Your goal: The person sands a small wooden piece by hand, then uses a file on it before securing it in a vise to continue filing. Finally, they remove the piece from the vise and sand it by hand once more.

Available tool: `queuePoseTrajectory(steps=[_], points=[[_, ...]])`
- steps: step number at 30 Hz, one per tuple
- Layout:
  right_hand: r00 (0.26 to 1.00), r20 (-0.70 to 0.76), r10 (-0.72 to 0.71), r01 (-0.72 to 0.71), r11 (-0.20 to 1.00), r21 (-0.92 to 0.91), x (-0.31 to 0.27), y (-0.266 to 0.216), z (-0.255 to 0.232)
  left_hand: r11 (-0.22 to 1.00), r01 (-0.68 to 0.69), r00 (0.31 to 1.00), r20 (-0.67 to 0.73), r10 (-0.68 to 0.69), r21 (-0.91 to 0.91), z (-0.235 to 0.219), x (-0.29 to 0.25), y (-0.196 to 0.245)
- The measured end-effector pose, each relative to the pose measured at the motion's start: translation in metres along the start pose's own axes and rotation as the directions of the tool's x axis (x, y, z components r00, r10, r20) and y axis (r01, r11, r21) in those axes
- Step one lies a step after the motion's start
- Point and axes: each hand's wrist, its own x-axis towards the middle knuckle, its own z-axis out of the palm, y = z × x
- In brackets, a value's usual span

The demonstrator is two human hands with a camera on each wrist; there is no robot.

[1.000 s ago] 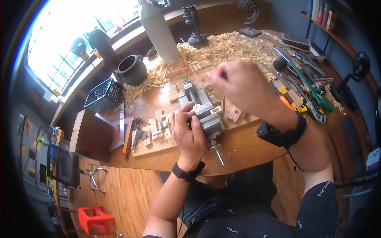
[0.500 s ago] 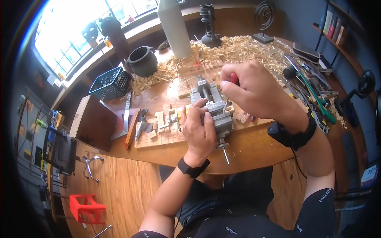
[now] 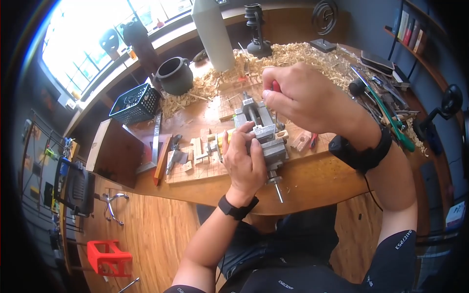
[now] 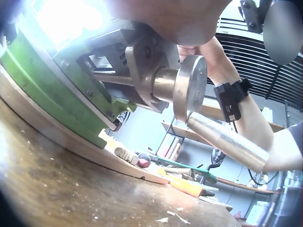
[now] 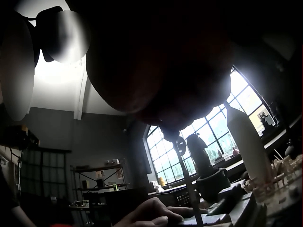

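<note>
A grey metal vise [image 3: 274,152] stands on the wooden board at the table's front edge. My left hand [image 3: 244,163] grips the vise from the left, its fingers bent over the top and its thumb on the near side. Above the vise, my right hand [image 3: 310,100] holds a screwdriver by its red handle [image 3: 276,87], most of which the fist hides. The thin shaft [image 5: 188,182] points down at the vise, beside the left fingers in the right wrist view. In the left wrist view the vise's crank handle [image 4: 227,142] sticks out below the palm.
Wood offcuts [image 3: 199,149] lie left of the vise, with a holed wooden block [image 3: 300,141] to its right. Wood shavings [image 3: 298,54] heap up behind. A green basket [image 3: 136,103], a dark pot [image 3: 175,77] and a wooden box [image 3: 115,154] stand left; hand tools [image 3: 386,107] lie right.
My right hand has come down toward the vise with the screwdriver, then shifted slightly left, the shaft now more upright. My left hand stays on the vise. The head view has shifted a little.
</note>
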Motion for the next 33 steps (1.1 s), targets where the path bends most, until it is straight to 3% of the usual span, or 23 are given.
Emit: queuePoseTrajectory(steps=[3, 5, 8, 12, 15, 17, 20, 21, 30, 33], points=[[0.997, 0.05, 0.055, -0.054, 0.998, -0.028, 0.002, -0.006, -0.005, 1.0, -0.007, 1.0, -0.004, 0.007, 0.009, 0.0, 0.0, 0.0], [0.994, 0.053, -0.093, 0.097, 0.992, -0.08, -0.001, -0.008, 0.001, 1.0, -0.004, 1.0, -0.007, 0.004, 0.007, 0.001, -0.001, 0.001], [0.978, 0.047, -0.204, 0.208, 0.966, -0.152, -0.001, -0.008, -0.001, 1.0, 0.006, 1.0, -0.005, -0.005, 0.021, -0.001, 0.0, 0.001], [0.987, -0.057, -0.15, 0.145, 0.986, -0.084, -0.002, 0.002, 0.006, 1.0, 0.008, 1.0, 0.002, -0.008, 0.008, 0.0, 0.0, 0.001], [0.972, -0.03, -0.232, 0.227, 0.965, -0.129, -0.005, 0.005, 0.006, 1.0, 0.014, 1.0, 0.006, -0.015, 0.002, 0.0, -0.001, 0.002], [0.997, -0.041, -0.059, 0.059, 0.998, 0.003, -0.003, 0.002, -0.001, 1.0, 0.011, 1.0, 0.004, -0.011, 0.006, -0.001, 0.0, 0.001], [0.997, 0.02, 0.073, -0.074, 0.997, 0.033, -0.005, -0.013, -0.014, 1.0, -0.005, 1.0, -0.007, 0.005, 0.008, 0.001, 0.0, 0.0], [1.0, 0.007, 0.011, -0.011, 1.0, 0.004, -0.008, -0.005, -0.006, 1.0, -0.005, 1.0, -0.008, 0.005, 0.01, 0.001, -0.001, 0.0], [0.999, 0.026, -0.038, 0.038, 0.999, -0.006, -0.005, -0.012, -0.01, 1.0, -0.003, 1.0, -0.004, 0.003, 0.002, 0.0, 0.001, 0.001], [0.999, 0.025, 0.033, -0.033, 0.999, 0.004, -0.003, -0.015, -0.015, 1.0, 0.008, 1.0, -0.005, -0.008, -0.004, 0.0, 0.0, 0.001]])
